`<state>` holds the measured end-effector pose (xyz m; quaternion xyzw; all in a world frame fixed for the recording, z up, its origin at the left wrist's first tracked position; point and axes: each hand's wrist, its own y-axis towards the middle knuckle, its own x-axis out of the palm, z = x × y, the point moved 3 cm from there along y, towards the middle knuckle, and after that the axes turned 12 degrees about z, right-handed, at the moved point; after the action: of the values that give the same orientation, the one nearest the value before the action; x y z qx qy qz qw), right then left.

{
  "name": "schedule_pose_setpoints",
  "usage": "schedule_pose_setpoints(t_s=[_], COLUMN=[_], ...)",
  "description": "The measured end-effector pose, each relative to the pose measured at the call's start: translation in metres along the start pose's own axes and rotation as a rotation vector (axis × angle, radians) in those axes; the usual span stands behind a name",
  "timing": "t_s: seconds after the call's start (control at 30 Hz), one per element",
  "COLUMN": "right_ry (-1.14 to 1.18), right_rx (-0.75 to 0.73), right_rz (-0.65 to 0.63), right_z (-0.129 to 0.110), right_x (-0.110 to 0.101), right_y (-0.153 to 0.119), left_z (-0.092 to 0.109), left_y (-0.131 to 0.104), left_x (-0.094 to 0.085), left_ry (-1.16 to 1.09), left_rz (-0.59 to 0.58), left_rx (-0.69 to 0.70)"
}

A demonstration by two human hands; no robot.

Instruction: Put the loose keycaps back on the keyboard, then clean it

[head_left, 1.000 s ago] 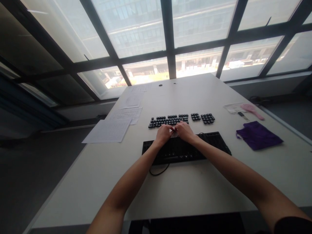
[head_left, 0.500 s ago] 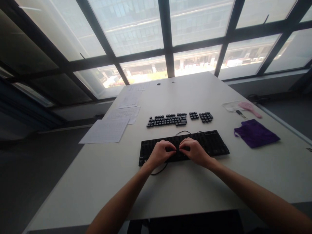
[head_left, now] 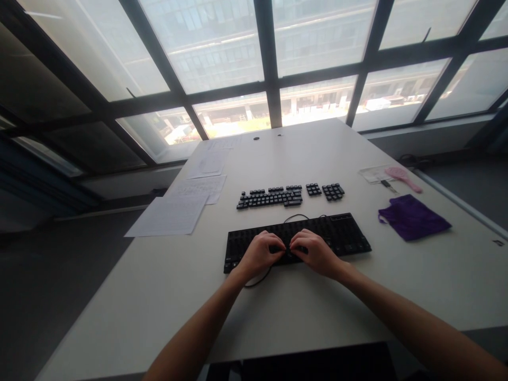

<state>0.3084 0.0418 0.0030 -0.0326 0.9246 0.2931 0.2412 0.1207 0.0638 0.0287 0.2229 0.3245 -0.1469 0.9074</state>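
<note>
A black keyboard (head_left: 343, 235) lies slightly askew on the white desk, most of its keycaps apparently off. Over its lower middle, my left hand (head_left: 262, 251) is closed in a pinch, thumb against fingers. My right hand (head_left: 313, 251) mirrors it just to the right, also pinching, fingertips almost meeting the left ones. Whatever sits between the fingertips is too small and dark to make out. Beyond the keyboard, loose black keycaps (head_left: 272, 198) stand in rows, with two smaller groups of keycaps (head_left: 333, 192) to their right.
Sheets of paper (head_left: 166, 216) lie along the desk's left side. On the right are a purple cloth pouch (head_left: 415, 218), a pink hairbrush (head_left: 402, 177) and a small black-handled tool (head_left: 388, 185). The keyboard's cable (head_left: 260, 281) loops out near my left wrist. Windows stand behind the desk.
The view has shifted slightly. Both hands stay pinched at the same part of the keyboard, with the fingertips a touch closer together or lower; nothing else has visibly moved.
</note>
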Motion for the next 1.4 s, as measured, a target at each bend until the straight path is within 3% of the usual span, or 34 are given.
schedule_pose_setpoints(t_s=[0.5,0.87,1.4], right_ry=[-0.063,-0.105,-0.106], right_rx=[-0.029,0.141,0.142], right_rz=[-0.029,0.006,0.001], right_z=[-0.0006,0.0015,0.0032], right_x=[0.0054,0.0070,0.0083], right_y=[-0.0018,0.0035,0.0026], left_z=[-0.0048,0.0002,-0.0005], left_y=[-0.0023,-0.0024,-0.0050], left_x=[0.0020,0.0038,0.0054], left_ry=[0.013,0.100,0.020], left_rz=[0.042,0.016,0.055], left_rx=[-0.032,0.053,0.068])
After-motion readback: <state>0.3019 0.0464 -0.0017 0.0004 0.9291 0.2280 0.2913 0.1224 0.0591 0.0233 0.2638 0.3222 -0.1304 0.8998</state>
